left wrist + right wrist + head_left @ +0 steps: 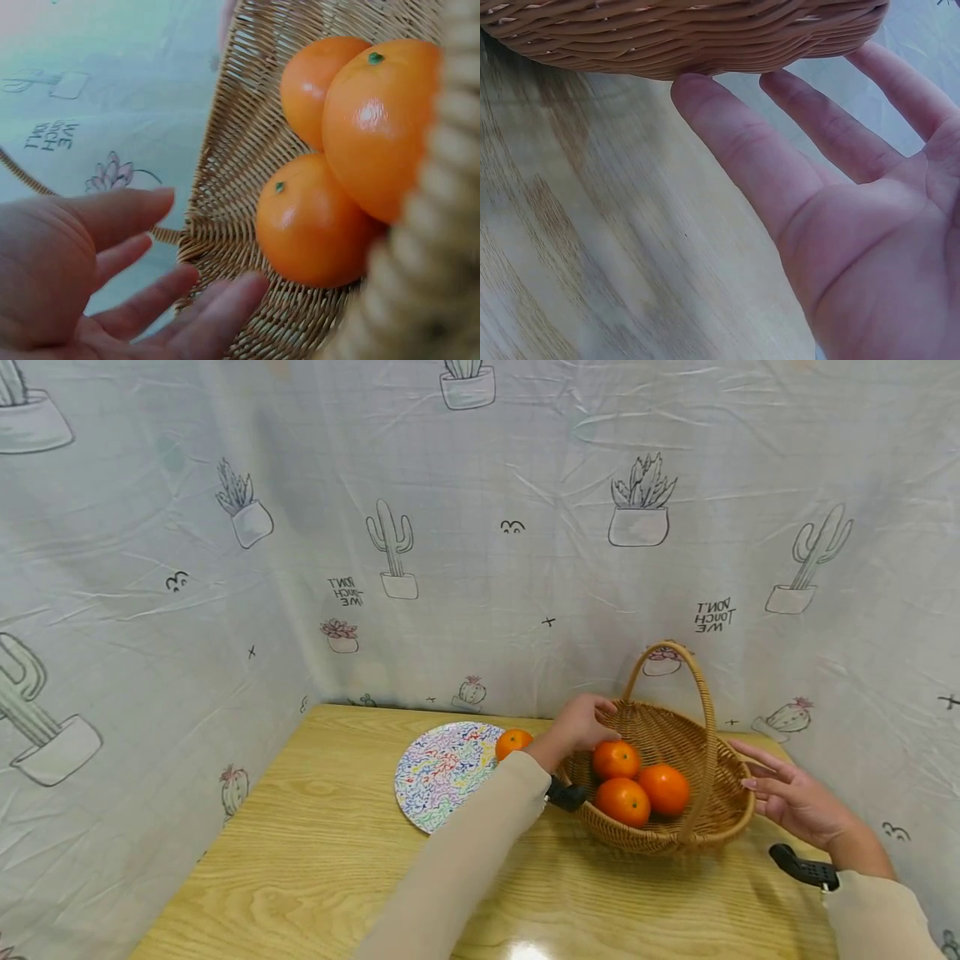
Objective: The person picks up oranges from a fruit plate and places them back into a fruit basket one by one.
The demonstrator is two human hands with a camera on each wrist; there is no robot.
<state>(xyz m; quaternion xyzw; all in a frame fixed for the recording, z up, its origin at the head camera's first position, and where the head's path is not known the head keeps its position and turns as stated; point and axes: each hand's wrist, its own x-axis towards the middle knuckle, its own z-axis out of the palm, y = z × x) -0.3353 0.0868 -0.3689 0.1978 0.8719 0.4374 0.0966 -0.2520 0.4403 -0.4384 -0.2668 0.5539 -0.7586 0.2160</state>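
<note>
A wicker basket [660, 852] with a tall arched handle [705, 710] stands on the table, and three oranges lie together at its left side: a rear orange [617, 760], a front orange [622, 803] and a right orange [666, 790]. My left hand [583, 723] is at the basket's back left rim. In the left wrist view the fingers [150, 304] are spread beside the wicker, apart from the oranges, with nothing held. My right hand [798, 797] is at the basket's right side, its extended fingers [742, 142] touching the outer wall from below the rim.
Left of the basket, a round plate [442, 777] with a colourful squiggle pattern lies on the wooden table [322, 843]. Another orange [513, 743] is at the plate's right edge, partly behind my left forearm. A cactus-print curtain [465, 568] hangs behind and along the left.
</note>
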